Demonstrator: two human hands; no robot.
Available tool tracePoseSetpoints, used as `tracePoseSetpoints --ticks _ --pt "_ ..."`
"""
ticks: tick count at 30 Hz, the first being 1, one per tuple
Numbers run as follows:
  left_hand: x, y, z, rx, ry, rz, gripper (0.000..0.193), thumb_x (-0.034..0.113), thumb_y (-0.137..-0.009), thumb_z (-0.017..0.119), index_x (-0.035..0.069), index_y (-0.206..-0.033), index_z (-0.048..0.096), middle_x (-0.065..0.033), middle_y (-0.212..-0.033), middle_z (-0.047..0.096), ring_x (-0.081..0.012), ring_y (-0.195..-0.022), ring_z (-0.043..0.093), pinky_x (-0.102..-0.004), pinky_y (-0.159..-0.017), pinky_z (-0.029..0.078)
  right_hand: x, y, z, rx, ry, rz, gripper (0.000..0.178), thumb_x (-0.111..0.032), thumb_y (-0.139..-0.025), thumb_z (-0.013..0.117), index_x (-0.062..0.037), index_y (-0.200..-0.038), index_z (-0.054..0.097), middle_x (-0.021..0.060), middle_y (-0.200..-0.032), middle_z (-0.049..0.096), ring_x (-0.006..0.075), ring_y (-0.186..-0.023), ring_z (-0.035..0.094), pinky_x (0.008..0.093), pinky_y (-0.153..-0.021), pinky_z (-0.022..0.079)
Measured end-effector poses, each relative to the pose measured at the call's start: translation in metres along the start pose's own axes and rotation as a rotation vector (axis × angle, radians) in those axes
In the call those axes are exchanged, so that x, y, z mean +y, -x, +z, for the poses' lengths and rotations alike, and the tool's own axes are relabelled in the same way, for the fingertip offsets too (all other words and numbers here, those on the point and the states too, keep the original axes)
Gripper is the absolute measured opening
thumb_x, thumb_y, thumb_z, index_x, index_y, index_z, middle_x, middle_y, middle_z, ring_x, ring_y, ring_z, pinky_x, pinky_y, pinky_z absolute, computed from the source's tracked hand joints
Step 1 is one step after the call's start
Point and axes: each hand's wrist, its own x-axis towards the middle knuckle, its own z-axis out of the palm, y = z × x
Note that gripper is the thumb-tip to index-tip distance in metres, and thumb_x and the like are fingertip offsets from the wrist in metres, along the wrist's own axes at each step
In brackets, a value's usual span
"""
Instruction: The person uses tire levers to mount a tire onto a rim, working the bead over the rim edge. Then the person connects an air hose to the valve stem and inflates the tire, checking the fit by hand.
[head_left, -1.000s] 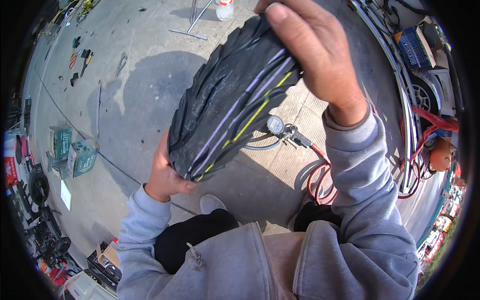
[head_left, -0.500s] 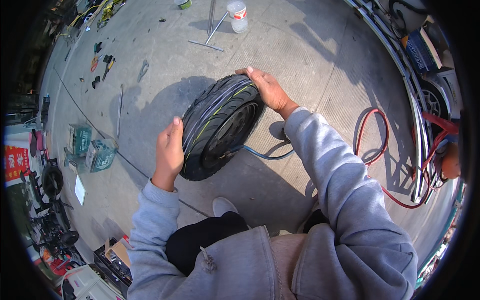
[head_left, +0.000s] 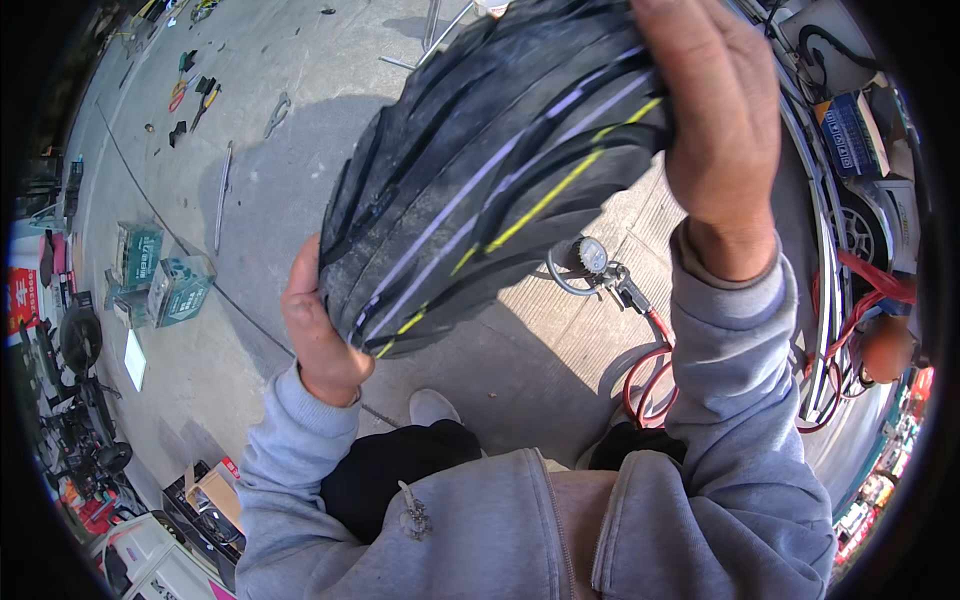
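Note:
A black wheel tyre with lilac and yellow stripes along its tread is lifted close to me, tilted up to the right. At its lower left end my left hand is closed on the edge, thumb on the near side and the other fingers mostly hidden. My right hand grips the upper right end, its fingertips cut by the view's top edge. Below the tyre, a tyre inflator with a round gauge hangs or lies near my right forearm; I cannot tell which. The wheel's rim is turned out of sight.
A red air hose loops by my right foot. Teal boxes and a metal bar lie on the concrete floor at left. Pliers and other hand tools lie farther off. A metal rail runs along the right.
Both hands have raised the tyre toward me, so it looks much larger and shows more tread. The inflator's gauge has come into view, and the red hose has shifted left.

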Motion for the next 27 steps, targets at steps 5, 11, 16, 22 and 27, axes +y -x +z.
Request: tracePoseSetpoints --ticks 5,11,16,22,27 --pt "-0.039 -0.015 -0.009 0.166 -0.116 -0.364 0.066 0.047 -0.107 0.024 -0.001 -0.152 0.033 -0.0233 -0.152 0.041 -0.0337 -0.143 0.036 -0.0435 -0.118 0.024 -0.003 0.070 0.061 -0.424 0.219 -0.020 0.041 -0.030 -0.086 0.056 -0.0045 -0.115 0.068 0.0152 -0.113 0.065 0.0324 -0.111 0.060 0.0457 -0.100 0.044" --pt "0.004 -0.024 0.028 -0.186 -0.387 -0.108 0.064 0.029 -0.098 0.061 -0.009 -0.144 0.038 -0.0220 -0.138 0.055 -0.0282 -0.127 0.055 -0.0365 -0.107 0.041 0.016 0.072 0.066 -0.510 -0.329 0.205 0.045 -0.037 -0.103 0.047 -0.0011 -0.127 0.061 0.0179 -0.124 0.063 0.0327 -0.118 0.057 0.0429 -0.107 0.039" --pt "0.005 -0.025 0.029 -0.126 -0.059 -0.309 0.063 0.016 -0.088 0.075 -0.010 -0.138 0.046 -0.0139 -0.125 0.063 -0.0181 -0.113 0.060 -0.0317 -0.101 0.045 0.086 0.082 0.068 -0.345 -0.261 0.573 0.053 -0.045 -0.102 0.043 -0.0003 -0.120 0.065 0.0180 -0.118 0.065 0.0300 -0.113 0.059 0.0380 -0.103 0.041" --pt "0.032 -0.022 0.039 -0.142 0.034 -0.295 0.072 0.013 -0.084 0.079 -0.014 -0.139 0.043 -0.0173 -0.130 0.060 -0.0189 -0.117 0.059 -0.0324 -0.103 0.044 0.088 0.078 0.065 -0.250 -0.415 0.789 0.049 -0.045 -0.097 0.053 0.0014 -0.098 0.071 0.0161 -0.096 0.067 0.0276 -0.095 0.061 0.0349 -0.090 0.044" --pt "0.067 -0.020 0.024 -0.142 0.149 -0.022 0.102 0.025 -0.068 0.091 -0.014 -0.144 0.035 -0.0236 -0.137 0.053 -0.0278 -0.124 0.056 -0.0364 -0.109 0.040 0.019 -0.011 -0.010 -0.180 -0.355 0.208 0.037 -0.036 -0.095 0.064 0.0012 -0.095 0.069 0.0033 -0.076 0.065 0.0137 -0.071 0.061 0.0283 -0.066 0.047"
